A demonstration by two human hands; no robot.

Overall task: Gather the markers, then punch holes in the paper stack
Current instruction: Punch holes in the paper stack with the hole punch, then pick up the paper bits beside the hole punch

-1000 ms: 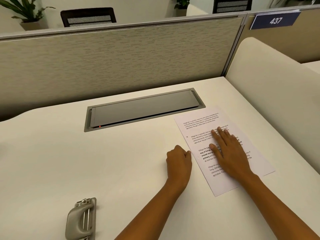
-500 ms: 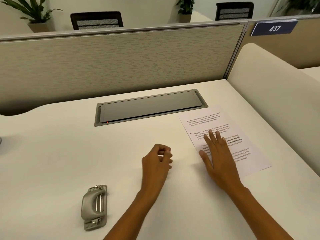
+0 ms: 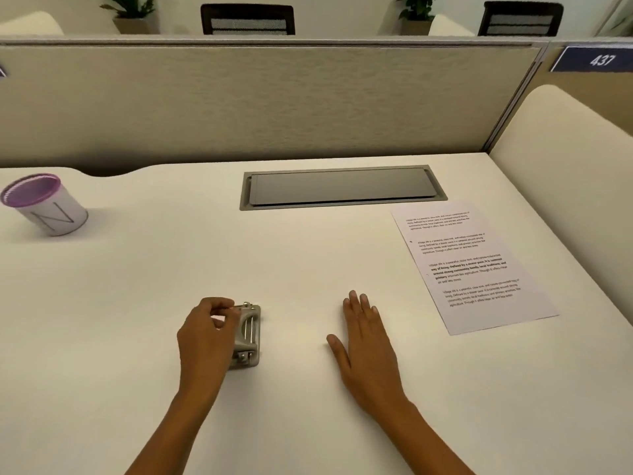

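Curling over the grey hole punch mid-desk, the left hand is closed around it; the right hand is laid flat, fingers spread, near the paper stack at right.

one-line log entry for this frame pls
left hand: closing on hole punch | right hand: flat on desk, empty | paper stack: untouched, right

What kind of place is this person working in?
Most likely an open-plan office, at a numbered desk. A fabric partition backs the white desk, a plate reading 437 hangs on the next panel, and office chairs stand beyond. A printed paper lies on the desk.
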